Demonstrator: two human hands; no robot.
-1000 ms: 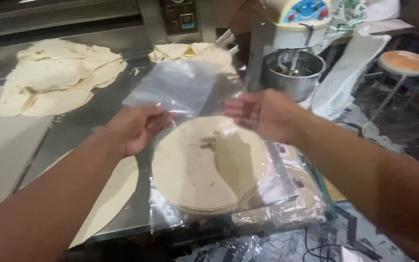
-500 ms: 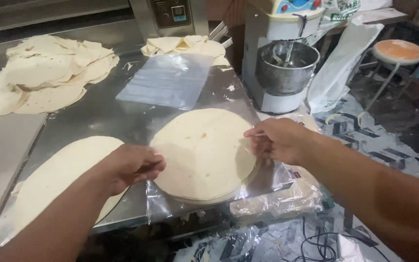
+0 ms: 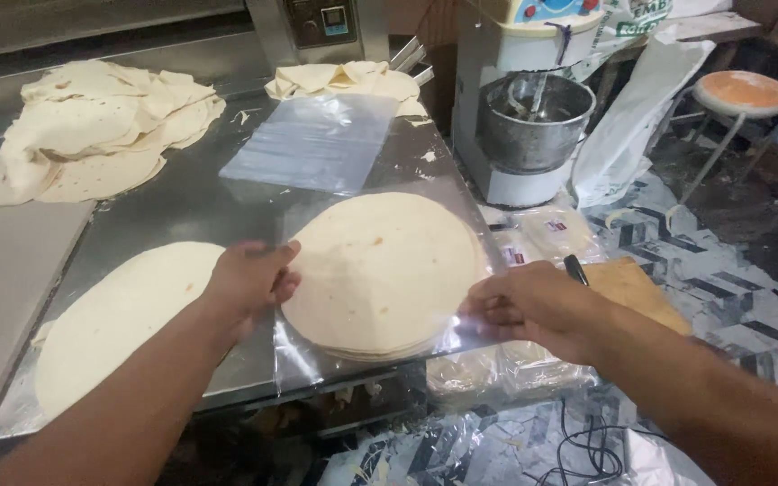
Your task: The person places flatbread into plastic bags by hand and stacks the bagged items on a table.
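A stack of round flatbreads (image 3: 380, 270) lies inside a clear plastic bag (image 3: 308, 360) on the steel table (image 3: 182, 198). My left hand (image 3: 249, 279) pinches the bag's left edge beside the stack. At the right edge of the stack my right hand (image 3: 529, 306) grips the bag near the table's corner. Both hands press the plastic against the table.
Another stack of flatbreads (image 3: 110, 315) lies at the front left. Loose flatbreads are heaped at the back left (image 3: 92, 126) and at the back centre (image 3: 344, 81). Spare clear bags (image 3: 317, 139) lie behind. A dough mixer (image 3: 533, 117) and packed flatbreads (image 3: 551, 234) stand on the right.
A second ago both hands held the bag up over the stack. It is down around the stack now, and my hands have dropped to its two sides.
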